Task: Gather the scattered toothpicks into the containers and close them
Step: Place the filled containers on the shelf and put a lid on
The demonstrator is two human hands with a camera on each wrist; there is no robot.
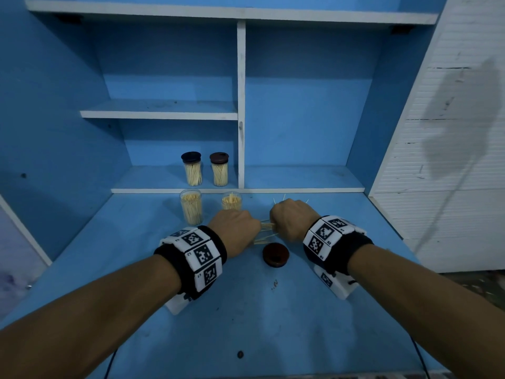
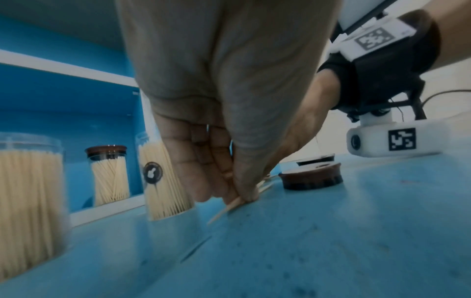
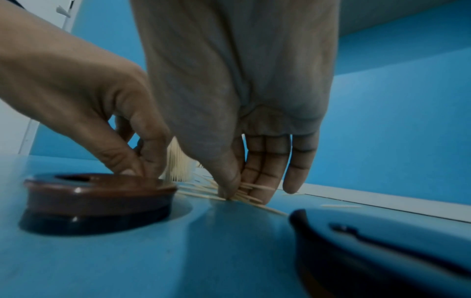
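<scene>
- Toothpicks (image 1: pixel 266 231) lie loose on the blue tabletop (image 1: pixel 246 310) between our two hands, behind a brown lid (image 1: pixel 275 254) that rests flat on the table.
- Our left hand (image 1: pixel 235 228) pinches toothpicks with thumb and fingertips against the surface; the left wrist view shows one stick (image 2: pixel 229 207) jutting from under the thumb.
- Our right hand (image 1: pixel 292 218) presses thumb and fingers (image 3: pixel 265 175) down on a fan of toothpicks, gripping several; the head view shows tips sticking out past its knuckles.
- Only the wrist views show a second lid (image 3: pixel 377 252), dark, lying near the right wrist; the head view hides it under the wrist.
- Just behind the hands we count two open jars (image 1: pixel 191 206) (image 1: pixel 231 201) filled with toothpicks.
- Farthest, on the lower shelf (image 1: pixel 300 177), we count two closed jars (image 1: pixel 192 169) (image 1: pixel 219 169), one with a dark lid, one with a brown.
- That makes four jars and two loose lids; the loose toothpicks are too blurred to count.
</scene>
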